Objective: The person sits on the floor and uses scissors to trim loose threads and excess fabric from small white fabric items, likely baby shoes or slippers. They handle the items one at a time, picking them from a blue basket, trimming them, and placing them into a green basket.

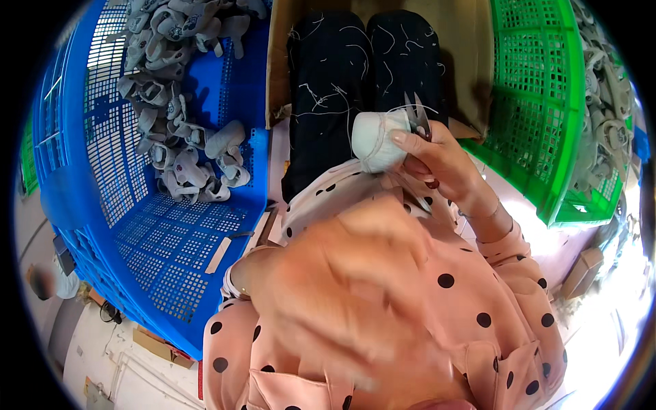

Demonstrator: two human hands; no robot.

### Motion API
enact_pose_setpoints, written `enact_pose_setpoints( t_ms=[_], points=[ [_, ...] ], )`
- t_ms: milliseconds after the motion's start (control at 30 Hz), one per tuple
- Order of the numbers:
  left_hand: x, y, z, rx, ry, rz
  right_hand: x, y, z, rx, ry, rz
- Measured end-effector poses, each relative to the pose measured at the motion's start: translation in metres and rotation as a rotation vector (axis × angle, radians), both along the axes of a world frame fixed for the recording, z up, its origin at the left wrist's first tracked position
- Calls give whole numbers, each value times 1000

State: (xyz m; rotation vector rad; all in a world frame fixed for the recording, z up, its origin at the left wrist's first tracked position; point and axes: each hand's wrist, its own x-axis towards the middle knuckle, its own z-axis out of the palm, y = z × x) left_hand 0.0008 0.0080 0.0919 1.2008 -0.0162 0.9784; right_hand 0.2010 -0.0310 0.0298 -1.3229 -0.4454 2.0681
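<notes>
My right hand is closed round a small pair of scissors, blades pointing up and slightly apart, with a bit of reddish handle below the fingers. The same hand's thumb presses on a white rounded piece with a stitched line along it; it looks like the toe of a small shoe, but I cannot be sure. A loose thread sticks out above it. Close to the camera, my left hand is raised in front of my chest. It is smeared by motion, so its fingers and anything in them cannot be made out.
On my left stands a blue plastic crate with many grey small shoe uppers inside. A green crate of similar grey pieces is on my right. Between them, a cardboard box lies beyond my dark-trousered legs, which are strewn with white thread ends.
</notes>
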Motion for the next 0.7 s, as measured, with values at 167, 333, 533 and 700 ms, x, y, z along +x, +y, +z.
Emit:
enact_pose_setpoints(
  t_ms=[167, 333, 533, 700],
  points=[
    [7, 4, 7, 67, -126, -64, 6, -6, -12, 77, 8, -21],
    [-1, 32, -38, 355, 1059, 554, -1, -5, 2, 71, -128, 66],
    [9, 28, -79, 400, 1029, 545, -10, -16, -17, 299, -363, -8],
    [16, 31, -97, 499, 940, 668, 17, -10, -10, 848, -1161, 339]
  ],
)
